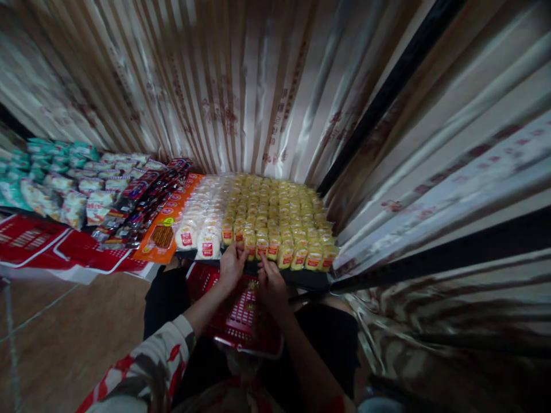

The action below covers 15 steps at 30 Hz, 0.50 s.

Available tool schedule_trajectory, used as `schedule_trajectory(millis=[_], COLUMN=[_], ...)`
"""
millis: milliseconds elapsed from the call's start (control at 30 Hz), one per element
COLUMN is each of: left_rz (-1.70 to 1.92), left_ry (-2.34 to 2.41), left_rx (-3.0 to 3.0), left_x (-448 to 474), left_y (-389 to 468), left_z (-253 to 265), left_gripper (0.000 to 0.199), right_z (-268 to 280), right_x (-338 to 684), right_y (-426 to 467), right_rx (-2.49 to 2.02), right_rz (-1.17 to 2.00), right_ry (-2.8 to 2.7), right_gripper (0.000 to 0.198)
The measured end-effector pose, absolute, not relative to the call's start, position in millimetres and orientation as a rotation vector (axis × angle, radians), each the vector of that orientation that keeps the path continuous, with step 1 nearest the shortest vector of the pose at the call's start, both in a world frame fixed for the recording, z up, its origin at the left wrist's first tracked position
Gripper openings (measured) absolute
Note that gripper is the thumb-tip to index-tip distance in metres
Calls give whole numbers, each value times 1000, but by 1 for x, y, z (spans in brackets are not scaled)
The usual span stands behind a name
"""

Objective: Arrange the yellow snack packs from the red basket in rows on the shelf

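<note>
Small yellow wrapped snack packets (275, 215) with red and orange labels stand in tight rows on a dark-edged shelf. My left hand (232, 265) is at the front row's left part, thumb and fingers closed about the lower front of one packet (239, 232). Just to the right, my right hand (272, 282) reaches up with its index finger stretched out, the tip touching or nearly touching another front packet (262, 245). Its other fingers are curled and partly hidden. Below both hands, a red plastic basket (241, 310) sits between my legs; its contents are too dark to make out.
Left of the yellow rows are white wrapped packets (207, 244), an orange pretzel-stick bag (163, 234), dark snack bags (138, 198), white bags (101, 206) and green bags (81, 150). Pleated printed sheeting (267, 86) hangs behind. A dark bar (383, 103) slants at right.
</note>
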<state>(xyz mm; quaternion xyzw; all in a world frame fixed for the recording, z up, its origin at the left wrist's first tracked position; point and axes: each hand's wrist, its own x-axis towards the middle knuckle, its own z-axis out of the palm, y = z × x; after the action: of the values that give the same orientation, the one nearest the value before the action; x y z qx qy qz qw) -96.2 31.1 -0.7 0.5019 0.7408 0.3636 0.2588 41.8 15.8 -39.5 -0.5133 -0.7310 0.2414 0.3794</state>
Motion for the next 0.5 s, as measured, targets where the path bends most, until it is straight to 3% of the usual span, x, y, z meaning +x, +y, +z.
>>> schedule_trajectory(millis=[500], left_rz=[973], left_ry=[2061], left_rx=[1317], left_x=[-92], left_y=[29], left_z=[7], left_gripper=[6], right_z=[-38], right_x=[44], right_y=[14], right_rx=[-1220], right_rz=[657], right_ry=[-1814], right_gripper=[46])
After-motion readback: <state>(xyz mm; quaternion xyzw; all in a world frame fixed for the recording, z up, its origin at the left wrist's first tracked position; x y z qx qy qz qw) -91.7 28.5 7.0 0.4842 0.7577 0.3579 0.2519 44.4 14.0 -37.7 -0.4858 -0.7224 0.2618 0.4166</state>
